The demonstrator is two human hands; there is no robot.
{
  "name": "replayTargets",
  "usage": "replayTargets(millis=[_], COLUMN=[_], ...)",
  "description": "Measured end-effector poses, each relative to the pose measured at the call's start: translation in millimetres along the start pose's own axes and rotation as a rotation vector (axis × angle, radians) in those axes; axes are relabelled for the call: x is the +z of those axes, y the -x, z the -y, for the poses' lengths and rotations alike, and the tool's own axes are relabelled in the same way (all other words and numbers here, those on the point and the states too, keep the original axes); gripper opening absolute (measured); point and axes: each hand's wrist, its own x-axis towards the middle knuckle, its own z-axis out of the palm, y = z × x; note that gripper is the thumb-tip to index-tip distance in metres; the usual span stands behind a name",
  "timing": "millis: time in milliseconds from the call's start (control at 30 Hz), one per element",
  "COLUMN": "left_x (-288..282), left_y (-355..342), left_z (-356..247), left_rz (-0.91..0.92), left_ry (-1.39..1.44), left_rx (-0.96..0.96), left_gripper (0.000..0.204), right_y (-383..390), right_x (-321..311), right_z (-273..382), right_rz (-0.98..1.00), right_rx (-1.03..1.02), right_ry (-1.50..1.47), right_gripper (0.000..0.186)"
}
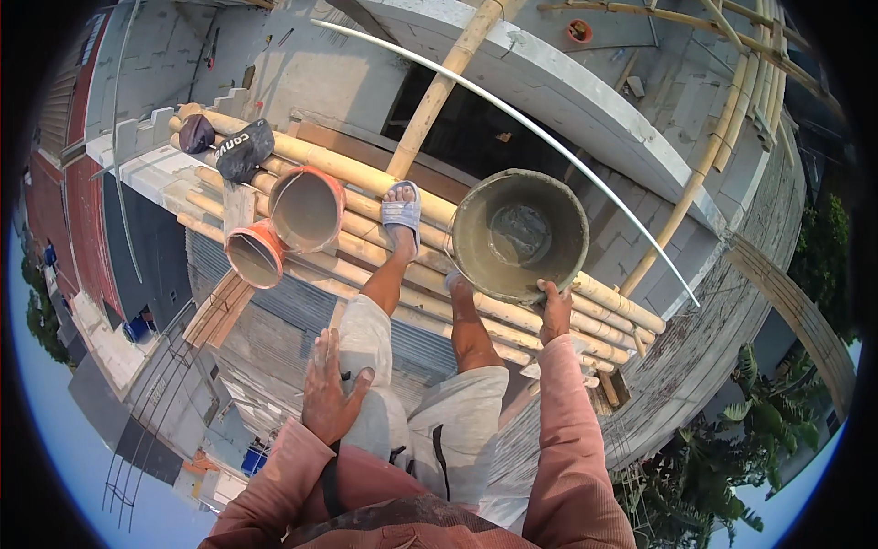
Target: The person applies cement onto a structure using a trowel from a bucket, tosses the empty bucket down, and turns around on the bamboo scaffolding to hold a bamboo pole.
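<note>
My right hand (555, 313) is closed on the near right rim of a dark, mortar-stained bucket (471, 242). A small wet grey patch shows in its bottom. My left hand (331, 392) hangs beside my left thigh with its fingers stretched out, holding nothing. To the left, two orange buckets (336, 203) stand together, their insides coated in grey. My feet, in grey-blue slides (401, 214), are on a platform of bamboo poles (366, 172); the dark bucket partly hides the right one.
Behind the orange buckets lie a dark bag (245, 151) and a smaller dark bundle (196, 134). A thin white pipe (540, 134) arches past the dark bucket. Beyond it runs a pale block wall (585, 101). Gaps between the poles show a drop below; corrugated metal sheeting (215, 261) lies lower down.
</note>
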Motion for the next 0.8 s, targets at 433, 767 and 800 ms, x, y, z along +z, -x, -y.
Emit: replayTargets(millis=[433,767,800], left_x=[2,22,13], left_y=[-147,-248,-250], left_z=[-34,-24,-7], left_rz=[-0.353,-0.770,-0.784], left_ry=[0.259,0.118,0.140], left_rx=[0.097,-0.007,0.032], left_gripper=[0.104,0.125,0.128], right_y=[-300,-502,-527], right_x=[69,78,72], right_z=[-102,-209,-221], right_rz=[0.051,-0.140,-0.146], right_rx=[-0.070,0.155,0.140], right_ry=[0.206,0.245,0.242], right_gripper=[0.062,0.049,0.049])
